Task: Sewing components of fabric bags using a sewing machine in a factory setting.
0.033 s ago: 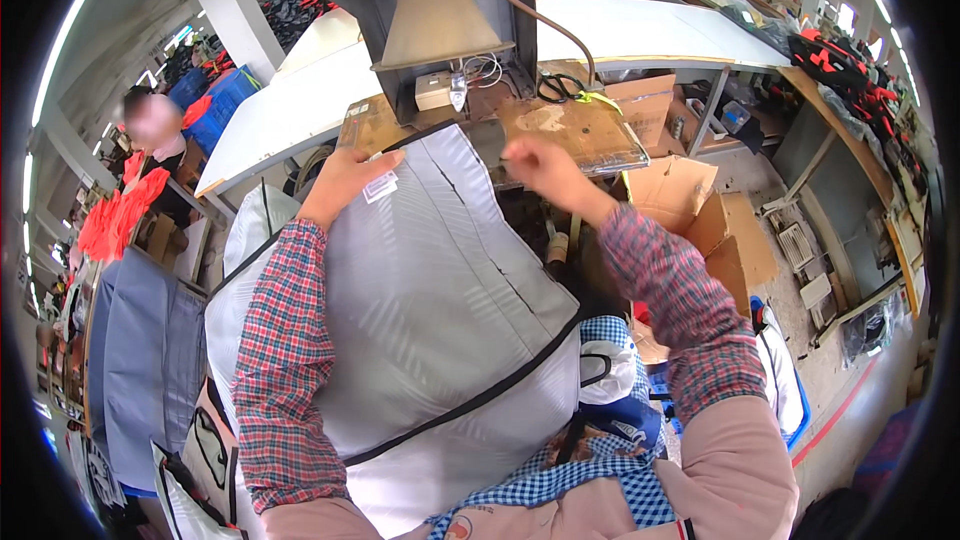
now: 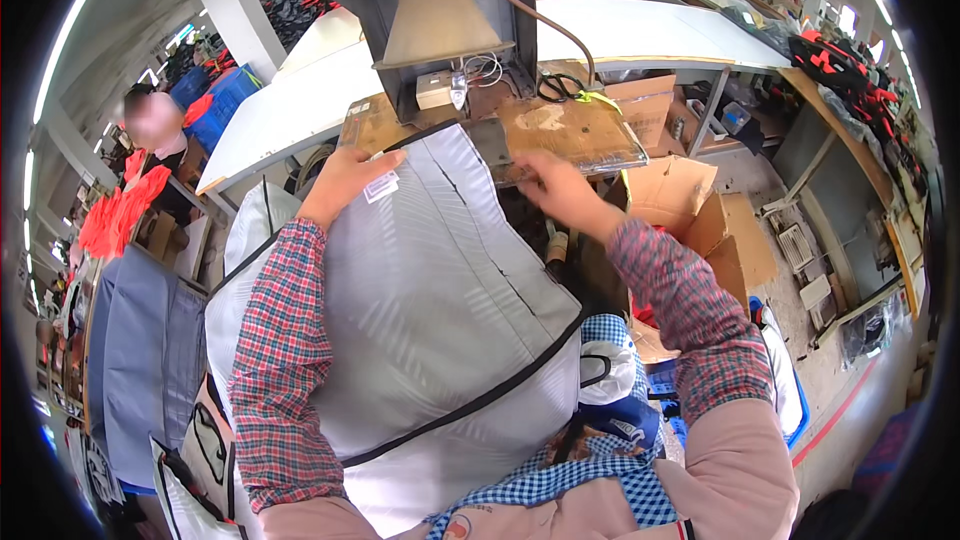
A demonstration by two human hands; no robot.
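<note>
My left hand (image 2: 355,180) grips the upper edge of a large grey-white fabric piece (image 2: 430,300) with black binding, beside a small white label (image 2: 382,186). The fabric lies across my front, with a lengthwise seam near its right side. My right hand (image 2: 560,190) is curled just right of the fabric's top corner, by a dark metal plate (image 2: 490,140) on a worn wooden work board (image 2: 550,125). What, if anything, its fingers hold is hidden. Above stands a machine housing with a tan funnel (image 2: 440,15); black scissors (image 2: 560,88) lie at the back of the board.
White long tables (image 2: 650,30) run behind. Open cardboard boxes (image 2: 670,190) sit at right, near a side bench piled with black and red material (image 2: 830,60). At left are grey sheets (image 2: 140,360), blue crates (image 2: 215,115) and a blurred person in pink (image 2: 155,125).
My right hand and sleeve have shifted slightly right and down, away from the fabric's corner. My left hand and the fabric stay nearly still.
</note>
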